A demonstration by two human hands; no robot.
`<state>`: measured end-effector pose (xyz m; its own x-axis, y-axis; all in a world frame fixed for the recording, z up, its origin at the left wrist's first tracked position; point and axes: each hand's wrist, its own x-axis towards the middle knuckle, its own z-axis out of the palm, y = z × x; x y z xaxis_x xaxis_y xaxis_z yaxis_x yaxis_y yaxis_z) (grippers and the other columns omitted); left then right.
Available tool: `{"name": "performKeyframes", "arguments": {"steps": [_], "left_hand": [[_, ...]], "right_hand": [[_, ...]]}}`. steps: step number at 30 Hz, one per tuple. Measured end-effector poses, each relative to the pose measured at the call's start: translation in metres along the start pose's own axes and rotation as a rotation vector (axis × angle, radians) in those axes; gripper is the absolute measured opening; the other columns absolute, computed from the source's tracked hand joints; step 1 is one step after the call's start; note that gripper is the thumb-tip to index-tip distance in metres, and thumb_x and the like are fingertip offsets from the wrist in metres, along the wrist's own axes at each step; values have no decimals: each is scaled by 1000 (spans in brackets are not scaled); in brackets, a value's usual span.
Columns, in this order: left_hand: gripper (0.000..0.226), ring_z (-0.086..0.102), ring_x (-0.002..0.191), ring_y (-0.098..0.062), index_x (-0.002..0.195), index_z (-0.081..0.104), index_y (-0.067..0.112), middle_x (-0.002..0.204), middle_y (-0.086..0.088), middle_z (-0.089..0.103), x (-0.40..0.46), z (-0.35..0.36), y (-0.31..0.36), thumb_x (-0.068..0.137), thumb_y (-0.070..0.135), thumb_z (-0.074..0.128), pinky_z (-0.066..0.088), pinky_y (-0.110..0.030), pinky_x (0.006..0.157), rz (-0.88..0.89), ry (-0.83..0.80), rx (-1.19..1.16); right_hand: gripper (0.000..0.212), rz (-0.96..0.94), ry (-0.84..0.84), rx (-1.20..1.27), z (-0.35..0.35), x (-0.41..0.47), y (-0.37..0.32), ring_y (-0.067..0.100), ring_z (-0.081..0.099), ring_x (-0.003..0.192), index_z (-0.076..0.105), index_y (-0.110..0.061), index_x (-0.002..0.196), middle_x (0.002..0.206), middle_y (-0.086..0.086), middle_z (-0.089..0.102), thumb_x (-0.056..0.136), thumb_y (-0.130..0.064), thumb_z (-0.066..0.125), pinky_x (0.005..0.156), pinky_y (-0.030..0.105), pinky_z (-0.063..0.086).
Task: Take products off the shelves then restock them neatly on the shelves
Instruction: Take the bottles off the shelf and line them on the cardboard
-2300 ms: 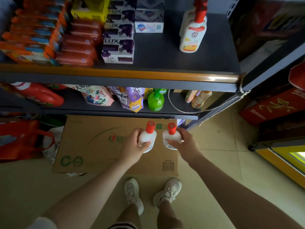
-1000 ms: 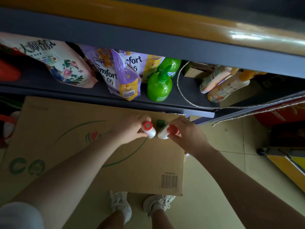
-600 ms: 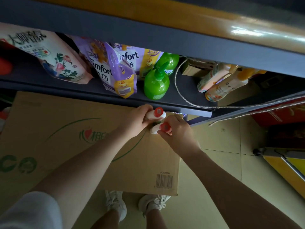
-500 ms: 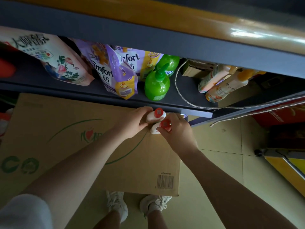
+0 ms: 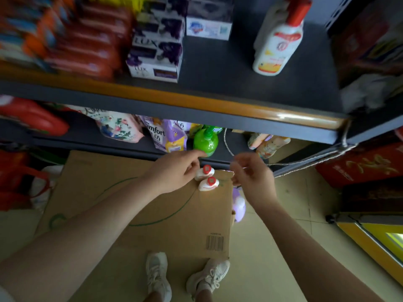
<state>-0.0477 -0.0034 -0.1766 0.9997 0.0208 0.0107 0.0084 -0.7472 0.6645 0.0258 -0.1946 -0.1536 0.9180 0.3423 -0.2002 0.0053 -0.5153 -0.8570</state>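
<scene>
Both grips empty: left hand (image 5: pixel 174 171) and right hand (image 5: pixel 253 177) loose, fingers relaxed. Two red-capped white bottles (image 5: pixel 207 178) stand on cardboard box (image 5: pixel 139 205) between hands, below lower shelf (image 5: pixel 104 144).

Matt cardboard box (image 5: pixel 139 205) (glossy plastic bottles (image 5: pixel 206 177))

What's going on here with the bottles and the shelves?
A person is moving products at a store shelf. Two small red-capped bottles stand on the cardboard box on the floor. Neither hand holds anything: the left hand and the right hand hover above them with loose fingers. One matching bottle stands on the upper shelf.
</scene>
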Motion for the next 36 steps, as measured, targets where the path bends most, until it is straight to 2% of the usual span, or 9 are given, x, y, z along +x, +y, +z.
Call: {"name": "performKeyframes", "arguments": {"steps": [4, 7, 10, 13, 16, 22, 26, 30, 36], "left_hand": [[34, 65, 77, -20, 117, 58, 15, 92, 3, 68, 13, -53, 55, 88, 26, 44, 52, -40, 61, 126, 119, 89], [34, 65, 67, -22, 108, 62, 15, 80, 0, 69, 30, -83, 85, 86, 28, 39, 52, -38, 54, 172, 321, 95], [33, 61, 64, -17, 105, 61, 12, 79, 1, 68, 49, -98, 103, 83, 27, 41, 51, -37, 58, 114, 446, -13], [28, 59, 63, -15, 104, 61, 10, 81, 3, 68, 69, -99, 108, 81, 18, 48, 50, -36, 60, 94, 455, -5], [26, 59, 64, -18, 104, 61, 9, 80, 1, 67, 93, -97, 108, 81, 14, 51, 51, -39, 63, 83, 457, 15], [26, 53, 69, -12, 112, 58, 9, 95, 1, 65, 144, -92, 98, 86, 5, 54, 44, -24, 72, -39, 393, 9], [32, 56, 86, -13, 119, 53, 10, 106, 1, 58, 166, -84, 90, 91, -2, 45, 38, -18, 78, -105, 338, -72], [40, 53, 104, -13, 131, 45, 16, 123, 0, 55, 189, -75, 94, 94, 3, 44, 39, -22, 88, -139, 334, -66], [42, 49, 121, -19, 133, 39, 16, 134, -3, 49, 225, -52, 105, 93, 15, 52, 38, -28, 91, -254, 340, -172]], "right_hand": [[20, -230, 107, 133, -49, -3, -82, 13, 56, 56, 57, -27, 79, 67, -4, 61, 92, -12, 54, 53, 26, 47], [22, -249, 255, 228, -62, 22, -116, 12, 56, 67, 53, -26, 83, 76, -1, 59, 95, -9, 46, 53, 23, 47], [11, -214, 390, 263, -64, 69, -127, 10, 54, 80, 54, -18, 99, 98, 4, 58, 91, -10, 51, 70, 26, 45], [33, -159, 464, 121, -68, 116, -128, 22, 51, 106, 50, -5, 118, 119, 13, 52, 87, -14, 58, 92, 33, 41], [44, -155, 453, -9, -71, 143, -126, 29, 45, 116, 48, -4, 120, 122, 13, 50, 82, -17, 65, 101, 40, 36], [51, -244, 422, -242, -76, 165, -119, 29, 46, 114, 53, -10, 118, 121, 10, 54, 76, -31, 72, 89, 37, 40], [46, -243, 229, -281, -79, 172, -110, 27, 57, 106, 53, -15, 124, 115, 9, 62, 83, -32, 66, 81, 29, 46], [32, -209, 185, -80, -93, 150, -104, 14, 57, 91, 53, -12, 116, 106, 1, 62, 88, -27, 61, 75, 24, 41], [9, 64, 190, 661, -126, 112, -92, 12, 64, 82, 52, -29, 86, 87, -5, 65, 89, -32, 60, 73, 30, 51]]}}
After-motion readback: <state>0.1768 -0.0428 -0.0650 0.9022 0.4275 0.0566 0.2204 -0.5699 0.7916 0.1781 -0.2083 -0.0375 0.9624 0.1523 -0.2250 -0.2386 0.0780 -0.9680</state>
